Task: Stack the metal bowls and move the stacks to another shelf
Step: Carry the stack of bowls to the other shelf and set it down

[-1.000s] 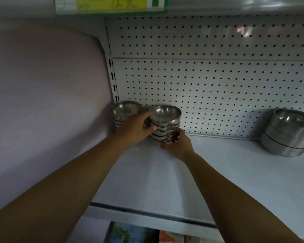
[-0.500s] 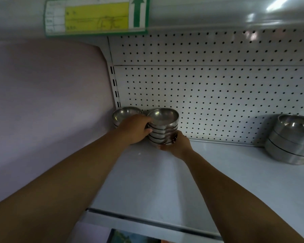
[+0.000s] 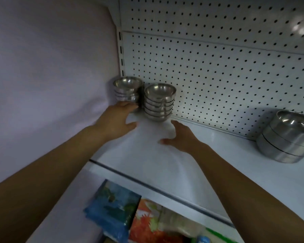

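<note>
Bowl stack point(image 3: 159, 102) sits on the shelf point(image 3: 165, 163); my left grip point(image 3: 118, 118) and right grip point(image 3: 181, 137) are loose, empty. I'd fetch more next.

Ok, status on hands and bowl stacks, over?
Left hand open, fingertips at base of corner stack. Right hand open, short of taller stack. Both stacks upright on shelf. Nothing in the way.

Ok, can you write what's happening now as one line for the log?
left hand: open, by corner bowl stack | right hand: open, near taller bowl stack | stacks: upright on shelf
</note>
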The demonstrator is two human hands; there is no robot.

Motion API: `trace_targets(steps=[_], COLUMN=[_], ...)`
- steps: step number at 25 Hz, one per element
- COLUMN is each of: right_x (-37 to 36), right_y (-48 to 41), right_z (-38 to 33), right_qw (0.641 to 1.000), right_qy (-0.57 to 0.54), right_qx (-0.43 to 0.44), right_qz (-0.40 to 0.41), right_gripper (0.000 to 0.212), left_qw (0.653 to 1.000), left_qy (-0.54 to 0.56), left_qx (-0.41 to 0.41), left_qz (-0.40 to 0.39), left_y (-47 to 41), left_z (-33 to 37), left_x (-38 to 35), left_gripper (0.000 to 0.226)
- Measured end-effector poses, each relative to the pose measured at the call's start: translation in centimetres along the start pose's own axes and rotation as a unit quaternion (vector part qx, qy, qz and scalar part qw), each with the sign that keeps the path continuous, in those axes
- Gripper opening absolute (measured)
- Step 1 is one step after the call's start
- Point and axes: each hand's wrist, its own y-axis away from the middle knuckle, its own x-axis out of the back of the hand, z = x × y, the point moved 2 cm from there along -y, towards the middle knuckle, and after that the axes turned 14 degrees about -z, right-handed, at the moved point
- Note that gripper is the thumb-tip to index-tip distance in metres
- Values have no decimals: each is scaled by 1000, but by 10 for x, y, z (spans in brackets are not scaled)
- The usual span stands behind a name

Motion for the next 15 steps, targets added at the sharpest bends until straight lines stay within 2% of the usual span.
trace_targets(steps=[8, 11, 15], right_x=[-31, -60, -121], right_y=[101, 133, 184], right_z=[-1, -20, -64], right_qw=[984, 972, 938], right_qy=[27, -25, -35], right_qx=[162, 216, 314], right_qz=[-65, -93, -139], right_gripper=[96, 89, 76], left_qw=[978, 951, 892], left_qy=[-4, 7, 17], left_qx=[188, 278, 408], left_qz=[90, 139, 196], left_y=[161, 241, 358], left_z=[81, 109, 148], left_x=[-68, -87, -105], left_gripper=[67, 70, 69])
